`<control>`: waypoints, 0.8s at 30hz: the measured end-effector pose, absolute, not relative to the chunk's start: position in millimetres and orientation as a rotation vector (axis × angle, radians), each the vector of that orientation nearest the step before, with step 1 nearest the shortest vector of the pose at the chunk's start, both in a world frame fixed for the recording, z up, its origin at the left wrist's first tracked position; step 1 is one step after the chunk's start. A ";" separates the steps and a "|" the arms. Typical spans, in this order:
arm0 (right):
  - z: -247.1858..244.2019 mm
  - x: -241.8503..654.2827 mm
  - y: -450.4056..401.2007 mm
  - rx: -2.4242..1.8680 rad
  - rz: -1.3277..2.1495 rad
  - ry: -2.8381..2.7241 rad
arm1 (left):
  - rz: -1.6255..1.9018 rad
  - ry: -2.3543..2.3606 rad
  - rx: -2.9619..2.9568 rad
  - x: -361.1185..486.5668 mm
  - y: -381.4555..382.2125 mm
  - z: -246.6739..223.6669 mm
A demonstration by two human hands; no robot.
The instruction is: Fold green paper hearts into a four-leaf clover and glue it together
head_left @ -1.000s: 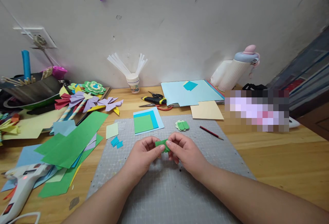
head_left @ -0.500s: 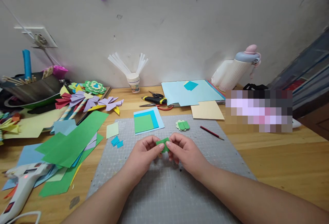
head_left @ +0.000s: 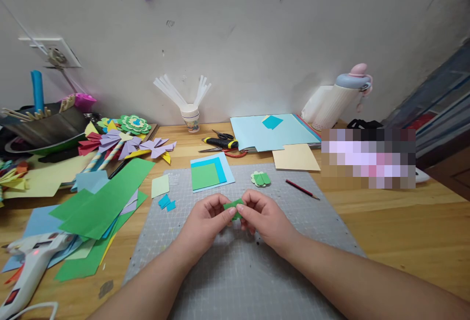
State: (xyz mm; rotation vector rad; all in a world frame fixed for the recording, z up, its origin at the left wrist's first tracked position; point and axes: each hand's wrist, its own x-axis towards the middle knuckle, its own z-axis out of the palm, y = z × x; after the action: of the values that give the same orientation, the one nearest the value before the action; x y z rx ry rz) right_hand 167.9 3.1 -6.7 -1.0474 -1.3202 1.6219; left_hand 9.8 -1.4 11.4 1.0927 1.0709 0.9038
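A small piece of green paper [head_left: 232, 205] is pinched between both hands above the grey cutting mat [head_left: 235, 271]. My left hand [head_left: 207, 217] grips its left side and my right hand [head_left: 264, 217] its right side, thumbs on top and close together. The fingers behind the paper are partly hidden. Just beyond the hands lie scalloped green paper shapes [head_left: 260, 179]. A stack of light blue, blue and green paper squares [head_left: 205, 175] rests farther left. Small blue paper pieces [head_left: 165, 201] and a pale green square [head_left: 160, 185] sit left of my left hand.
On the left are a white glue gun [head_left: 36, 251], green paper sheets [head_left: 106, 202] and paper flowers [head_left: 121, 141]. Scissors [head_left: 222, 135] and a paper cup [head_left: 191, 120] of white sticks stand behind. A pencil [head_left: 303, 189] lies right, with a bottle [head_left: 340, 99] near the wall.
The green paper has tilted slightly between my fingers, and the thumbs have shifted a little. Both hands stay in nearly the same place; the other things have not moved.
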 end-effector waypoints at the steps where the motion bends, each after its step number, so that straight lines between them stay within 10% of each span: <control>1: -6.3 167.9 3.4 -1.048 1.628 -1.317 | 0.908 1.060 1.083 10.1 -1.3 11.4; 24: -6.1 170.7 4.3 -1.013 1.684 -1.245 | 0.816 1.154 1.276 9.2 -0.6 8.4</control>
State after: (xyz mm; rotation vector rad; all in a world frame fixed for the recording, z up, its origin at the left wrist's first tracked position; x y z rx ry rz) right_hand 170.7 4.3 -6.1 -1.0126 -1.2446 1.6839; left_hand 9.2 -0.6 8.4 1.2757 1.1544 0.8159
